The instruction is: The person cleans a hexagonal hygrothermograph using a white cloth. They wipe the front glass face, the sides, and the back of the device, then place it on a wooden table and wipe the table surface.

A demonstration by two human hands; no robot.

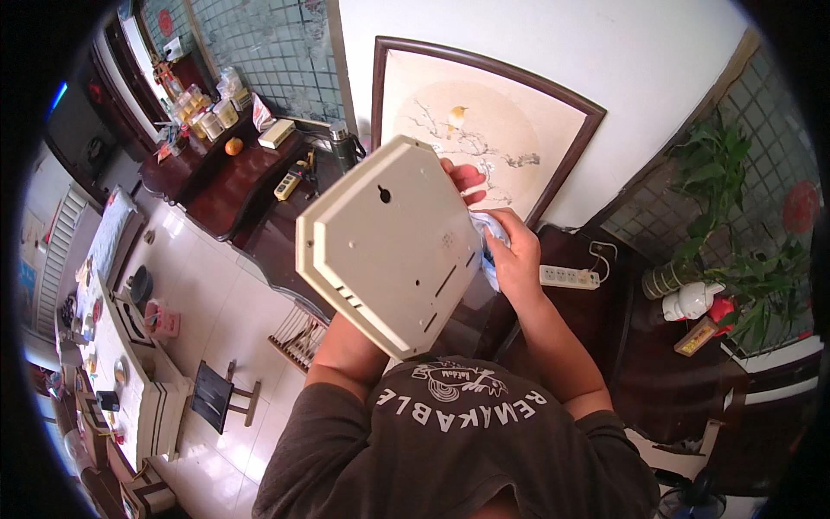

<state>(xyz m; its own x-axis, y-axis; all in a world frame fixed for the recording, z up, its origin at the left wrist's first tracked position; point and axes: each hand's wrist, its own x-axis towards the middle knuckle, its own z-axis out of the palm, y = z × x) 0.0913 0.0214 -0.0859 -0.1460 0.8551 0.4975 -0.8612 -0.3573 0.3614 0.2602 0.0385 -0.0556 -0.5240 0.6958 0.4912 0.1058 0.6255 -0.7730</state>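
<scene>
An octagonal cream plastic casing (389, 240), apparently a wall clock seen from the back, is held up tilted in front of my chest. A keyhole-shaped hanging hole, small slots and screw holes mark its back. My left hand (463, 180) holds it from underneath; only the fingers show past the far edge, and the palm is hidden behind the casing. In my right hand (517, 256) is a bunched light-blue cloth (491, 243), pressed against the casing's right edge. Whichever face the casing has on its other side is turned away from view.
Beneath my hands stands a dark wooden table (272, 243). Around it are a vacuum flask (340, 146), a yellow power strip (288, 185), a white power strip (569, 277), a framed bird painting (415, 84) and potted plants (707, 175). A folding stool (213, 396) stands on the tiled floor.
</scene>
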